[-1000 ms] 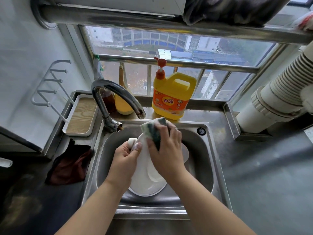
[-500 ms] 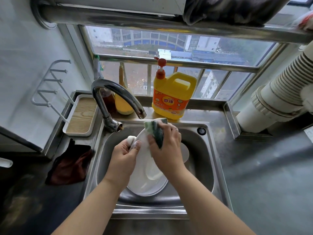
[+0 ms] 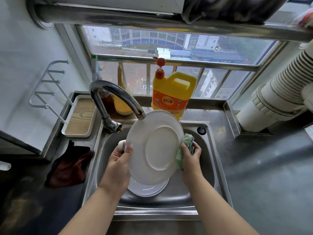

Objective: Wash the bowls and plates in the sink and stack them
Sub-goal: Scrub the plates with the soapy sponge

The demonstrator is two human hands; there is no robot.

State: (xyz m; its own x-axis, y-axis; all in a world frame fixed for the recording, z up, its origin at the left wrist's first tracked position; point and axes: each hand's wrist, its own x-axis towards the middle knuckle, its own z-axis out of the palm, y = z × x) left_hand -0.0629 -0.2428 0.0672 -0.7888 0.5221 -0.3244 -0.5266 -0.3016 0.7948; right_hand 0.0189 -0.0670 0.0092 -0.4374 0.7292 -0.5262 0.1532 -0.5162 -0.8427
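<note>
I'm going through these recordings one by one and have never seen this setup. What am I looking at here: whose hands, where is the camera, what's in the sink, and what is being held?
There is no machine: these are a person's two bare hands, filmed by one wide-angle camera on their head, looking forward and down. The left hand has its grip on the edge of a white plate, tilted up over the steel sink with its underside towards the camera. The right hand holds a green sponge against the plate's right edge. More white plates lie in the basin below. The faucet arches over from the left; I cannot tell whether water runs. Behind stands a yellow detergent bottle. A dark red cloth lies on the counter to the left, beside a small tray.
</note>
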